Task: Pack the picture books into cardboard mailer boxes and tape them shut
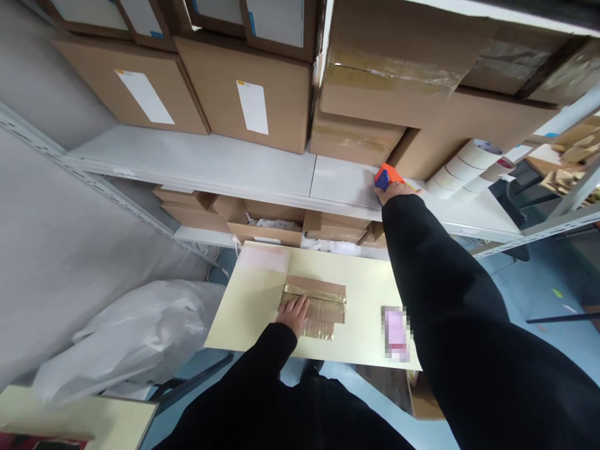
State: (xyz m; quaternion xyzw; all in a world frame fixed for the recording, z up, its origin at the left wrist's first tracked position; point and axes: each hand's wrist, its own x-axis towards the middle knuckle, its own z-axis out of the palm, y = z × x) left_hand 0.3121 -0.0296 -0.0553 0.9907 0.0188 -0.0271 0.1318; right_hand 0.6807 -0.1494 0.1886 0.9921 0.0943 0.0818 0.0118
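On the pale yellow table [363, 275], my left hand [294, 314] lies flat over the left part of a small cardboard box [330, 306] sealed with shiny tape. Its fingers are stretched out and rest on the top. My right hand [398, 190] reaches far forward to the white shelf [262, 162]. It is closed around an orange and blue tape dispenser [385, 178], which stands on the shelf; the hand and sleeve cover part of it. A blurred pinkish item [396, 334] lies at the table's right side, beside my right sleeve.
Several tape rolls [464, 165] stand stacked and tilted right of my right hand. Large cartons [276, 94] line the shelf behind. Open boxes [267, 231] fill the lower shelf. A white plastic bag [154, 331] bulges left of the table, and a carton [426, 397] sits underneath.
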